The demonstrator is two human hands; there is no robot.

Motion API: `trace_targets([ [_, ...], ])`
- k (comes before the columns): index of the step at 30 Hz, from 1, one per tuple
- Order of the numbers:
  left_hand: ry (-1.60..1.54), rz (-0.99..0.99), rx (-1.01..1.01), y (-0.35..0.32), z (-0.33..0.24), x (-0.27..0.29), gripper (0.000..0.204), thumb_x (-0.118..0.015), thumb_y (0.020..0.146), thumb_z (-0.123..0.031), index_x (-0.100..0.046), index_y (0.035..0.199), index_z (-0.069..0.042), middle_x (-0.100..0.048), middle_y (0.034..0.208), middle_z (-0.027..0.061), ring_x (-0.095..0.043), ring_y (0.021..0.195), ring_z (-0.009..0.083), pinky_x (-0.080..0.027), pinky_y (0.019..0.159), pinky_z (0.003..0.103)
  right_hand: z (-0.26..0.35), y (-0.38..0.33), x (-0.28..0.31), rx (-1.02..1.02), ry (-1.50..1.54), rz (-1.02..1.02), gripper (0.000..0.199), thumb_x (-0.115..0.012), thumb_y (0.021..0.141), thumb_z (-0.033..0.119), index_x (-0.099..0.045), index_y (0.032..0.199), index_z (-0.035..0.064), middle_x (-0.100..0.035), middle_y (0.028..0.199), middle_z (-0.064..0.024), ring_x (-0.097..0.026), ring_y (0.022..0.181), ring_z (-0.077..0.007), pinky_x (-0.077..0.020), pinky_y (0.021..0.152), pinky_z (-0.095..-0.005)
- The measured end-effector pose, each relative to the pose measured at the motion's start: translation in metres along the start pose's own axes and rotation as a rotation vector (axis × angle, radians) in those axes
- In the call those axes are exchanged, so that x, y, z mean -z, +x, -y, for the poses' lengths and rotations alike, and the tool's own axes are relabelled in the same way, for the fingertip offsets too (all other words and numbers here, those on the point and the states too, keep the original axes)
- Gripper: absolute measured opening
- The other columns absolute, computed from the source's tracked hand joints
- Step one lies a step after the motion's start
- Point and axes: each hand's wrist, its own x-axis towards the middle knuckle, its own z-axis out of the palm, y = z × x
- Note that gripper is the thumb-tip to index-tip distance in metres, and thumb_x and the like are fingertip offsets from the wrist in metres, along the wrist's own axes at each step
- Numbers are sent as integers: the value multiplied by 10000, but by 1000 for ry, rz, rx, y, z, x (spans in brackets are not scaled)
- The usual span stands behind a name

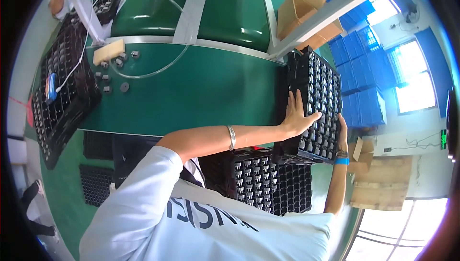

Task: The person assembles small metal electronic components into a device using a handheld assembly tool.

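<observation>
A black compartment tray (322, 103), filled with rows of small grey metal parts, tops a stack at the right end of the green table. My left hand (298, 117) grips its near-left side, the fingers along the wall and the thumb over the top. On the opposite side my right hand (342, 134) holds the edge, with its fingers partly hidden behind the tray. Below my arms, another tray (255, 179) of similar grey parts stands beside a black tray (294, 189) whose cells look dark.
Several loose grey cylindrical parts (106, 76) lie on the table (211, 91) near a beige block (109, 52) and a clear hose (178, 59). Filled black trays (64, 83) stand at the left. A white frame post (316, 21), cardboard boxes (299, 9) and blue crates (359, 64) are at the right.
</observation>
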Motion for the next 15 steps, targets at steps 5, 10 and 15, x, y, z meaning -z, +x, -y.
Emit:
trace_targets([
  [5, -75, 3, 37, -10, -7, 4, 1038, -532, 737, -521, 106, 1402, -44, 85, 1445, 257, -83, 1336, 415, -153, 1084, 461, 0, -25, -12, 60, 37, -93, 406, -466, 874, 354, -568, 1107, 38, -615, 1061, -107, -619, 873, -214, -492, 793, -334],
  [10, -81, 48, 111, -24, -32, 27, 997, -535, 751, -490, 66, 1409, -43, 70, 1446, 258, 1, 1344, 405, -138, 1082, 472, 15, -58, -45, -43, 202, 6, 406, -515, 850, 372, -594, 1073, 42, -621, 1042, -89, -612, 839, -173, -486, 785, -304],
  [15, -15, 6, 39, -30, -48, 51, 948, -544, 785, -421, 44, 1402, -5, 43, 1432, 295, -39, 1332, 424, -117, 1084, 477, 18, -86, -74, -31, 190, -146, 475, -474, 855, 404, -536, 1168, 52, -575, 1138, -102, -573, 1000, -220, -460, 882, -361],
])
